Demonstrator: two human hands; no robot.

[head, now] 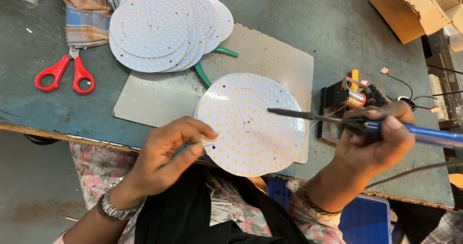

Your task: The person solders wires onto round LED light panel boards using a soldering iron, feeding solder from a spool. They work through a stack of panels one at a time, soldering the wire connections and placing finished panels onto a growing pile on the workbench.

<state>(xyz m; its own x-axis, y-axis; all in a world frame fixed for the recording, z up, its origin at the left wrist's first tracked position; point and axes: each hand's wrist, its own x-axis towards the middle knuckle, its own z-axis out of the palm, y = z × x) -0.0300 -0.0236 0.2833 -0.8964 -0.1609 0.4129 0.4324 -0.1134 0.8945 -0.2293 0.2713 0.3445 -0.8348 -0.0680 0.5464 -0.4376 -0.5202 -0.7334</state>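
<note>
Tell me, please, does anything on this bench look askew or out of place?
Only mildly: the stack of round white LED boards is fanned unevenly, lying partly over green-handled pliers and checked cloth. Nothing looks spilled or damaged.

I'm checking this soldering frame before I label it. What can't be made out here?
Head view only:
- Soldering iron: its blue handle end is cut off by the right edge; the grip is hidden by the right hand.
- Round LED board: its left rim is hidden under the left hand fingers.
- Green-handled tool: mostly hidden beneath the stack of boards.
</note>
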